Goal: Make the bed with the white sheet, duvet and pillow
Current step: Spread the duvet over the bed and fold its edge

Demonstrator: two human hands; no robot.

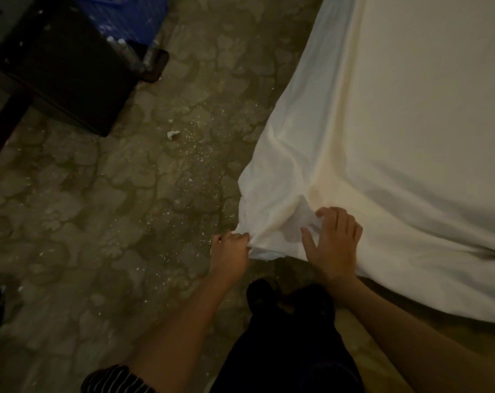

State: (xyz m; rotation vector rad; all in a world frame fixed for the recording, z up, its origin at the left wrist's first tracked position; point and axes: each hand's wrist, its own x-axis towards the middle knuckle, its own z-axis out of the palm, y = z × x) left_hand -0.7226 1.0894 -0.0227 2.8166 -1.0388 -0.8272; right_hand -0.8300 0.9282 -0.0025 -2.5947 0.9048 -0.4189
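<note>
Head view, dim light.

White sheet: spread over the bed, filling the frame from 12 to 4 o'clock. Its top is fairly smooth. The edge hangs down the side toward the floor. The near corner, at about 5 o'clock, is gathered into creases and folds.

Left hand: at 6 o'clock, just off the corner of the bed. Fingers are curled tight round a bunched twist of the sheet's corner, with the knuckles up. The cloth runs taut from this grip up into the folds at 1 o'clock of the hand.

Right hand: at 5 o'clock, lying on top of the sheet just inside the corner. The thumb is splayed wide and flat on the cloth. The fingers are bent, their tips on a raised fold. Cannot tell whether they pinch the fold or only press on it. The two hands are near each other, with the gathered corner between them.

Surroundings: patterned carpet from 6 to 11 o'clock, strewn with white specks. A small white scrap lies at about 10 o'clock. A black box stands at 10 to 11 o'clock, with a blue item behind it at 11. A striped sleeve shows at 7 o'clock, and dark trousers at 6.
</note>
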